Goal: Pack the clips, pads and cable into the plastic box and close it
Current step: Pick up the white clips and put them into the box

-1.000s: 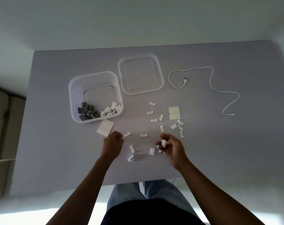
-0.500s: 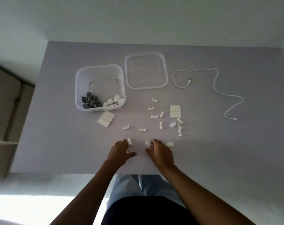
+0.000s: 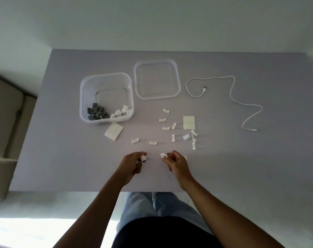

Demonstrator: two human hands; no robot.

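The clear plastic box (image 3: 84, 97) stands open at the left, with grey clips (image 3: 97, 113) and white clips (image 3: 120, 112) in its near side. Its lid (image 3: 156, 78) lies upside down to the right. A white cable (image 3: 232, 97) snakes further right. Several loose white clips (image 3: 173, 138) lie scattered mid-table. One white pad (image 3: 113, 131) lies just in front of the box, another pad (image 3: 189, 122) lies among the clips. My left hand (image 3: 132, 164) pinches a white clip near the table's front. My right hand (image 3: 175, 162) pinches another white clip beside it.
The grey table (image 3: 62, 158) ends at its front edge just behind my wrists. A beige cabinet (image 3: 5, 122) stands to the left of the table. My legs in jeans (image 3: 152, 208) show below the edge.
Both hands came down toward the front of the table and closed on white clips lying there. The view has shifted a little as my head moved.
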